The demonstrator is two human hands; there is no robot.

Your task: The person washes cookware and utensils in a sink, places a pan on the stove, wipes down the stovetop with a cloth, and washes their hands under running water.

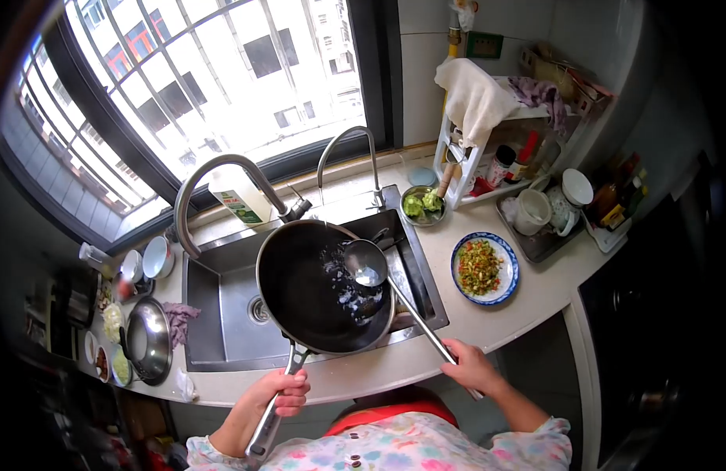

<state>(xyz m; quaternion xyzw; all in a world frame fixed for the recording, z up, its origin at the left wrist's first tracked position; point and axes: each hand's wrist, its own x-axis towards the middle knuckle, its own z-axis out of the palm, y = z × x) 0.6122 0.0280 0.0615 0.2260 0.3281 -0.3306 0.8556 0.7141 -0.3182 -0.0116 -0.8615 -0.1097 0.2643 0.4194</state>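
My left hand (286, 392) is wrapped round the metal handle of a dark wok (296, 282), which is held over the sink (231, 292). In my right hand (467, 367) is the long handle of a metal ladle (366, 263). The ladle's bowl lies inside the wok on its right side. Bright wet patches, perhaps water or suds, show on the wok's inner surface near the ladle. The wok hides much of the sink's right part.
A large curved faucet (186, 206) and a thinner tap (371, 149) rise behind the sink. Right of it stand a plate of chopped vegetables (479, 268), a small bowl (430, 220) of green pieces and a white rack (459, 173). A metal lid (153, 345) lies left.
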